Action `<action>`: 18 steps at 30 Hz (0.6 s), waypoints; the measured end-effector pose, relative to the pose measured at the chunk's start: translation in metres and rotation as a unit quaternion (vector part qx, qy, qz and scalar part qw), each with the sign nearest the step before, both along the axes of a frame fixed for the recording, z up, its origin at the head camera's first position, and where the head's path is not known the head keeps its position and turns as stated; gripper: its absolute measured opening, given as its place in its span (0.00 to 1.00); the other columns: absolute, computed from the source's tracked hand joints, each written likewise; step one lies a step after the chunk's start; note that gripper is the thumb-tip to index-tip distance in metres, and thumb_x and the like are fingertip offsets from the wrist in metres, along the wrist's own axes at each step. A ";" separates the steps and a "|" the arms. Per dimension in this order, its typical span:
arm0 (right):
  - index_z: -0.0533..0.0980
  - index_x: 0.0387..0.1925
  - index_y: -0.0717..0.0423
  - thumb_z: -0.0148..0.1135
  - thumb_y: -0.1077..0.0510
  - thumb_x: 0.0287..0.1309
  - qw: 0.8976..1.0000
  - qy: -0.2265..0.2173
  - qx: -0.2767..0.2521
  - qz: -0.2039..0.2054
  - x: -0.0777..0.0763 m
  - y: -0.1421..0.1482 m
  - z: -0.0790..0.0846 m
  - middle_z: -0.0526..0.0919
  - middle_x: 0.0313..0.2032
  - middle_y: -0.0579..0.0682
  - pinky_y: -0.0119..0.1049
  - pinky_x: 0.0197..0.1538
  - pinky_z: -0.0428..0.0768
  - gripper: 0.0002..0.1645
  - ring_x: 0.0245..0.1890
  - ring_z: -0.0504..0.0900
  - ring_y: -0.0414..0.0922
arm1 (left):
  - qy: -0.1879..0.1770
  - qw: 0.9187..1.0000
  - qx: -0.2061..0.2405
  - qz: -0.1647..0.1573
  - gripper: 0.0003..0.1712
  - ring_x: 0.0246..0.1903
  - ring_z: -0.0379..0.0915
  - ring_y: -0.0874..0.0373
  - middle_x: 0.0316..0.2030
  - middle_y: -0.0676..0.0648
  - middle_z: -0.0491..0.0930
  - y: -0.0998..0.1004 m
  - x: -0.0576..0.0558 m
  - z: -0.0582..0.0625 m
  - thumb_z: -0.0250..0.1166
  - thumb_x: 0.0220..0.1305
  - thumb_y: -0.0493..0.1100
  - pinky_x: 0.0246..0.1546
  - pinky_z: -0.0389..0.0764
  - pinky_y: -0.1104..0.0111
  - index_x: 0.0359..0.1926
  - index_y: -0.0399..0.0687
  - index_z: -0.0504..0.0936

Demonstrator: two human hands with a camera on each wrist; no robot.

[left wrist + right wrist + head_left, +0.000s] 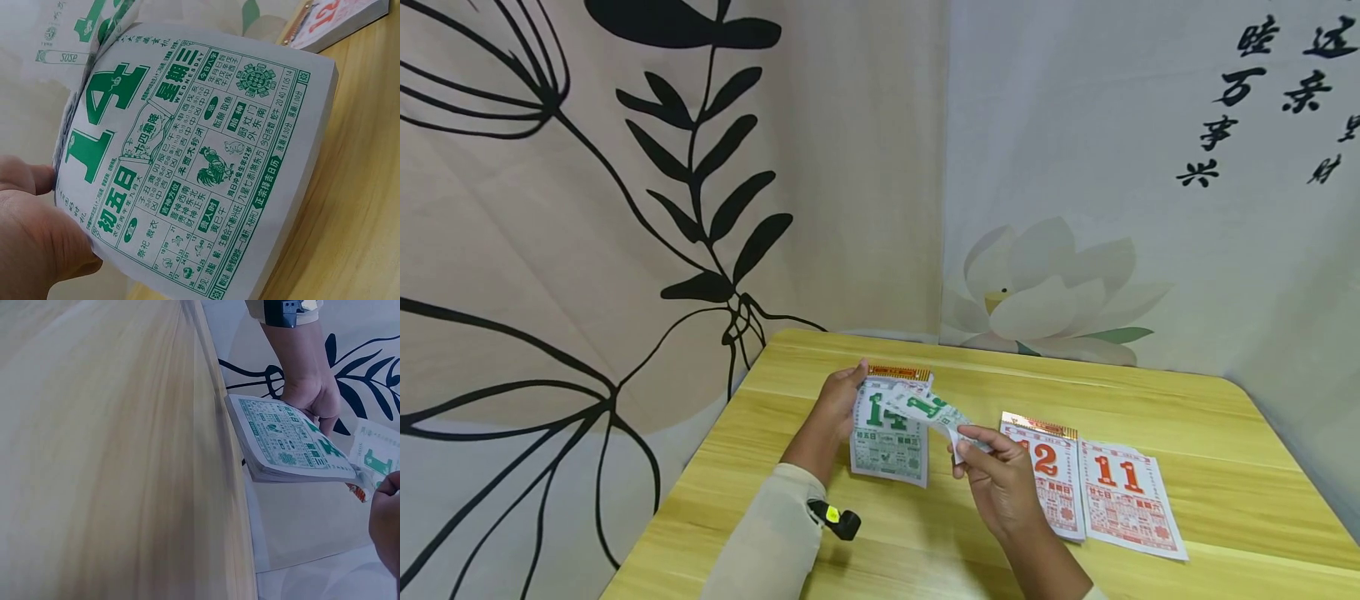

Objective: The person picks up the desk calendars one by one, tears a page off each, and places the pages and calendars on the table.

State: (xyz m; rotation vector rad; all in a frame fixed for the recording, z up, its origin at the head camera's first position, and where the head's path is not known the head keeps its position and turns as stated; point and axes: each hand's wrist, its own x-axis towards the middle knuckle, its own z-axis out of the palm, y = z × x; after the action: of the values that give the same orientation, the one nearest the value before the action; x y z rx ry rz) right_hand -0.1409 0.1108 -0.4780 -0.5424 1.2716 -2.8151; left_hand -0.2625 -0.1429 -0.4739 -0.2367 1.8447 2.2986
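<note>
My left hand [837, 404] grips a tear-off calendar pad [889, 457] by its left edge, near the orange-gold header strip. The pad's top sheet shows a green 14, and in the left wrist view a rooster drawing is printed below it. Between thumb and fingers, my right hand [1006, 483] pinches a loose-hanging calendar page [928, 408] with green print. This page is pulled slantwise to the right, and its far end overlaps the top of the pad. In the right wrist view the page [375, 453] meets the pad close to the header strip.
A second calendar pad [1052, 467] with a red 12 lies right of my right hand on the wooden table [865, 567]. Beside it lies a page [1131, 500] with a red 11. Printed cloth [865, 167] hangs behind the table. A black strap device [835, 517] sits on my left wrist.
</note>
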 end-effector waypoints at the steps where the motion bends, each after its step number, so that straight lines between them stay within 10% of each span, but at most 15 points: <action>1: 0.92 0.46 0.51 0.55 0.79 0.72 1.000 0.003 -0.001 0.004 0.000 0.001 0.000 0.91 0.41 0.45 0.25 0.37 0.87 0.27 0.37 0.89 0.37 | -0.001 1.000 -0.001 -0.002 0.27 0.36 0.91 0.55 0.38 0.46 0.91 0.000 0.000 0.000 0.54 0.86 0.62 0.40 0.91 0.66 0.49 0.41 0.82; 18: 0.91 0.49 0.52 0.52 0.80 0.72 0.998 0.046 0.006 0.045 0.001 0.010 -0.001 0.93 0.42 0.45 0.27 0.41 0.88 0.28 0.40 0.91 0.39 | -0.012 1.000 -0.016 -0.006 0.26 0.38 0.91 0.54 0.40 0.44 0.91 -0.002 -0.002 0.001 0.53 0.87 0.60 0.41 0.91 0.65 0.52 0.42 0.82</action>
State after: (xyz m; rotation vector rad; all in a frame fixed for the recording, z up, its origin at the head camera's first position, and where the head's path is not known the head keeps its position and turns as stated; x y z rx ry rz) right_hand -0.1396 0.1207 -0.4790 -0.7173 1.2433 -2.7375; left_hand -0.2643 -0.1445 -0.4724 -0.2554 1.8684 2.2502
